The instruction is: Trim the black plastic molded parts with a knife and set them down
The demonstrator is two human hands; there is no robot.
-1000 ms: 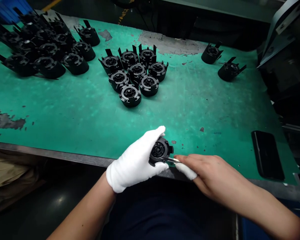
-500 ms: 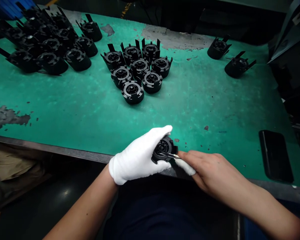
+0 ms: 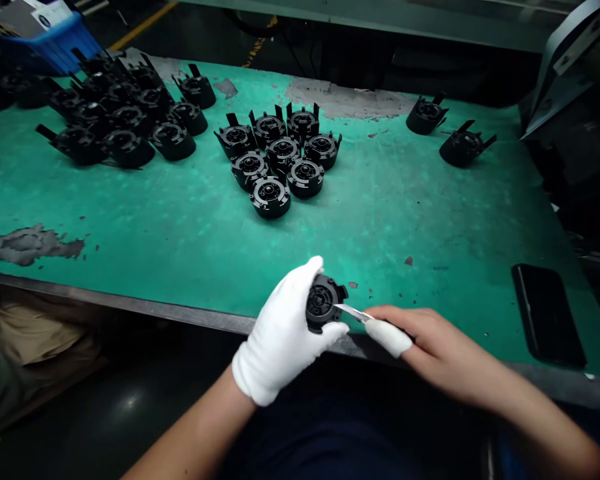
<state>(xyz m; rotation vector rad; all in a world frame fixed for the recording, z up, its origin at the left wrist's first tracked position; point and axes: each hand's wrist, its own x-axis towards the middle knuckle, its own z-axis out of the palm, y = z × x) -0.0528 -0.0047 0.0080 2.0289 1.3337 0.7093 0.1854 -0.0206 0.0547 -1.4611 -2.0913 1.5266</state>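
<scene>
My left hand, in a white glove, grips a round black plastic part above the table's front edge. The part's ringed face is turned up toward me, and the glove hides its left side. A slim knife with a pointed metal blade is in my right hand. Its tip points left, at the part's face; whether it touches cannot be made out. White wrapping covers the right thumb. Most of the knife's handle is hidden in the fingers.
On the green tabletop, several similar black parts stand in a middle cluster. A larger cluster is at the left, and two more at the back right. A black phone lies near the right edge. Behind the left cluster is a blue bin.
The knife has drawn back a little to the right, showing more blade. My left hand has tilted more upright with the part still in it. The whole view has shifted slightly.
</scene>
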